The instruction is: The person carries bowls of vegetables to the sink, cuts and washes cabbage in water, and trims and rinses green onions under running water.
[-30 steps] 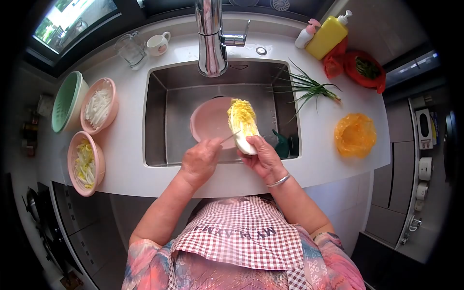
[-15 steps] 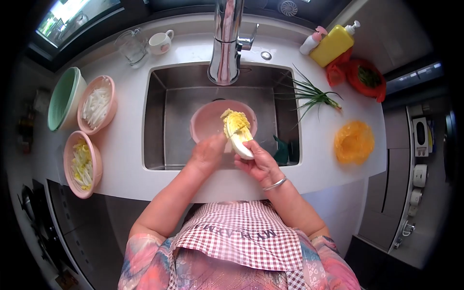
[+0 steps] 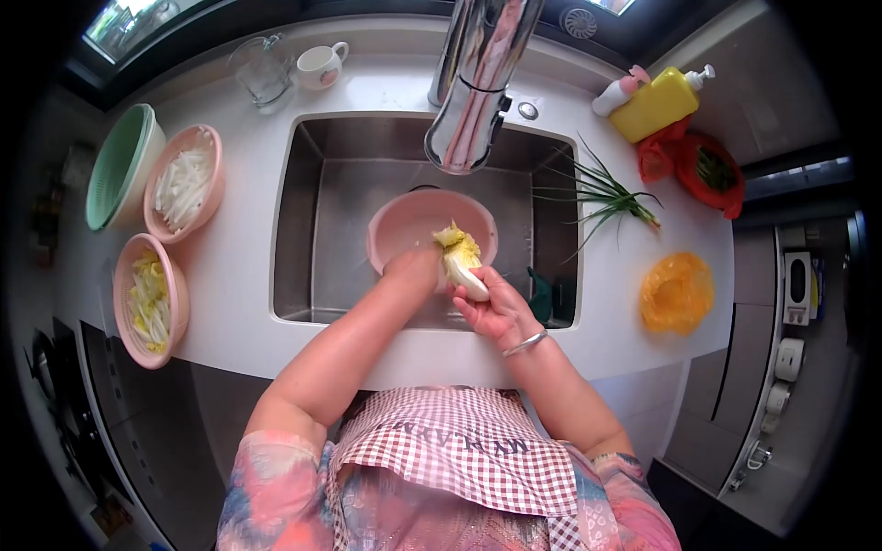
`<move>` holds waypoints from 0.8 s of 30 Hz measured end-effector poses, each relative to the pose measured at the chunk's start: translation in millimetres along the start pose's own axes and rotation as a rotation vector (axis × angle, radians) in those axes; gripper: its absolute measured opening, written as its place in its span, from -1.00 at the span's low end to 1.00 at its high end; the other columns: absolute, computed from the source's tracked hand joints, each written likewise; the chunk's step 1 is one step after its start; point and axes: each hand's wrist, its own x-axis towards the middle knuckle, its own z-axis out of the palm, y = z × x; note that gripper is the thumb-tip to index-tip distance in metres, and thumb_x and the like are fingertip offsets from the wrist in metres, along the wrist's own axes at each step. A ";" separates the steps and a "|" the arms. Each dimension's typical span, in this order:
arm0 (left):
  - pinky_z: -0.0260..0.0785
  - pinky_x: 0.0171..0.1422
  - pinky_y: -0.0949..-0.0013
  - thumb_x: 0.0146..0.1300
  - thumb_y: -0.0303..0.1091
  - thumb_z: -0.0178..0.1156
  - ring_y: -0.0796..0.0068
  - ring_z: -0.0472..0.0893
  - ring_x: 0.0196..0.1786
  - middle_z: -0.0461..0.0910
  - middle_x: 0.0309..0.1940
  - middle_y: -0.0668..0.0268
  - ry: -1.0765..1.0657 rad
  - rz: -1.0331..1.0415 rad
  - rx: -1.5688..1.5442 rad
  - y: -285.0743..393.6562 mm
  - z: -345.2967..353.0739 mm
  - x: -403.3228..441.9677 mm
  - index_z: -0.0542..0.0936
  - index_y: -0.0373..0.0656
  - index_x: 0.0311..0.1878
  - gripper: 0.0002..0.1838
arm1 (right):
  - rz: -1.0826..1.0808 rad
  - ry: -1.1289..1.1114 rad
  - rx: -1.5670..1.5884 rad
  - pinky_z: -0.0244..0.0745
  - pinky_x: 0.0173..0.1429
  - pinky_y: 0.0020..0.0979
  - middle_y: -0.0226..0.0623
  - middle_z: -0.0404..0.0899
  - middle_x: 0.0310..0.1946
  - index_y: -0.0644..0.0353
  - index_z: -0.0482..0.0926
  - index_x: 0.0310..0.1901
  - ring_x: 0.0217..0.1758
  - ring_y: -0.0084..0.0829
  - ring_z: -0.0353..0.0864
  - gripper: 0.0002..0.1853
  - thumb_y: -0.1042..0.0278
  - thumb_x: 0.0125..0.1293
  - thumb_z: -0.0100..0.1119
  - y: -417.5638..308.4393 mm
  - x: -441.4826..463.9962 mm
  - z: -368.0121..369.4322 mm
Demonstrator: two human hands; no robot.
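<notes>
My right hand, with a silver bangle at the wrist, holds a yellow and white cabbage piece over the near part of the sink. The piece is tilted, its white end toward my palm. My left hand is closed close beside its left side, above the near rim of the pink basin. What my left hand grips is hidden in this view. The pink basin sits in the sink, below and behind both hands.
The faucet hangs over the sink. Left are bowls of white strips and cut cabbage, and a green basket. Right are green onions, an orange bag and a yellow bottle. A mug stands behind.
The cabbage piece has tipped and looks shorter, its yellow leaves bent over. My left hand has moved right and in against it; the thin blade-like thing seen earlier is now hidden. The view has shifted.
</notes>
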 end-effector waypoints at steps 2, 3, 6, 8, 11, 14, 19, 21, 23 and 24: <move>0.51 0.19 0.06 0.44 -0.33 -0.04 0.02 0.65 0.16 0.66 0.10 -0.02 -0.004 -0.087 -0.083 -12.0 11.5 17.3 0.62 -0.11 0.18 -0.64 | 0.014 0.020 -0.016 0.81 -0.20 -0.28 -0.01 0.64 -0.16 0.34 0.40 0.18 -0.33 -0.35 0.72 -0.61 0.26 0.46 0.08 -1.4 2.8 -1.2; 0.49 0.21 0.05 0.44 -0.35 -0.06 -0.02 0.63 0.18 0.64 0.10 -0.07 0.028 -0.153 -0.170 -30.0 30.4 32.2 0.60 -0.13 0.19 -0.63 | 0.022 0.031 -0.025 0.82 -0.20 -0.26 0.02 0.63 -0.15 0.34 0.38 0.20 -0.35 -0.35 0.72 -0.60 0.26 0.46 0.07 -1.5 3.5 -1.6; 0.45 0.27 0.04 0.45 -0.34 -0.08 -0.05 0.60 0.23 0.61 0.14 -0.12 -0.067 -0.225 -0.063 -70.4 34.2 52.9 0.59 -0.17 0.22 -0.61 | 0.010 0.035 -0.129 0.81 -0.22 -0.29 -0.05 0.65 -0.17 0.31 0.43 0.16 -0.34 -0.38 0.72 -0.62 0.25 0.44 0.12 0.4 -6.4 7.4; 0.44 0.28 0.04 0.45 -0.31 -0.07 -0.07 0.60 0.23 0.60 0.15 -0.11 -0.101 -0.223 0.002 -85.1 25.6 55.2 0.59 -0.18 0.22 -0.60 | -0.103 0.145 -0.336 0.79 -0.24 -0.30 -0.10 0.67 -0.18 0.30 0.47 0.13 -0.35 -0.40 0.71 -0.62 0.22 0.42 0.17 -0.3 -15.5 15.8; 0.46 0.24 0.01 0.45 -0.26 -0.04 -0.11 0.61 0.17 0.62 0.12 -0.08 -0.017 -0.218 -0.072 -82.1 11.7 43.5 0.59 -0.18 0.19 -0.62 | -0.209 0.205 -0.619 0.78 -0.24 -0.32 -0.18 0.69 -0.21 0.29 0.51 0.10 -0.34 -0.41 0.72 -0.61 0.21 0.36 0.23 -7.1 -23.1 13.3; 0.47 0.17 -0.04 0.46 -0.21 -0.03 -0.14 0.63 0.08 0.65 0.03 -0.07 0.113 -0.125 -0.110 -59.3 -11.5 8.6 0.59 -0.18 0.13 -0.65 | -0.332 0.288 -1.003 0.75 -0.24 -0.34 -0.21 0.70 -0.22 0.31 0.53 0.09 -0.30 -0.42 0.74 -0.57 0.21 0.29 0.27 -13.0 -19.3 9.6; 0.48 0.03 -0.08 0.48 -0.20 0.01 -0.13 0.65 -0.04 0.66 -0.14 -0.06 0.162 0.211 -0.128 -6.9 -20.9 -31.3 0.55 -0.19 0.00 -0.73 | -0.741 0.335 -1.562 0.68 -0.13 -0.22 -0.02 0.72 -0.25 0.39 0.54 0.01 -0.20 -0.17 0.77 -0.54 0.19 0.19 0.27 -9.3 1.0 -2.3; 0.48 -0.01 -0.07 0.47 -0.24 0.01 -0.12 0.65 -0.06 0.66 -0.17 -0.04 0.155 0.292 -0.140 -1.8 -10.4 -26.9 0.54 -0.18 -0.04 -0.77 | -0.931 0.353 -1.675 0.64 -0.05 -0.14 0.12 0.70 -0.25 0.42 0.54 -0.03 -0.16 0.00 0.75 -0.54 0.19 0.17 0.26 -2.4 -0.2 2.3; 0.48 -0.04 -0.07 0.47 -0.27 0.01 -0.12 0.65 -0.09 0.66 -0.19 -0.03 0.160 0.331 -0.141 -1.1 -1.8 -23.5 0.52 -0.18 -0.08 -0.80 | -0.919 0.368 -1.700 0.60 0.01 -0.10 0.19 0.67 -0.24 0.42 0.55 -0.04 -0.12 0.12 0.70 -0.55 0.21 0.15 0.24 1.4 -3.6 8.7; 0.48 -0.05 -0.07 0.46 -0.28 0.01 -0.12 0.65 -0.10 0.66 -0.20 -0.02 0.169 0.330 -0.134 -0.3 -1.0 -22.7 0.51 -0.17 -0.09 -0.82 | -0.914 0.375 -1.710 0.58 0.04 -0.08 0.22 0.66 -0.23 0.43 0.55 -0.05 -0.11 0.18 0.68 -0.56 0.22 0.15 0.23 2.3 -4.7 11.1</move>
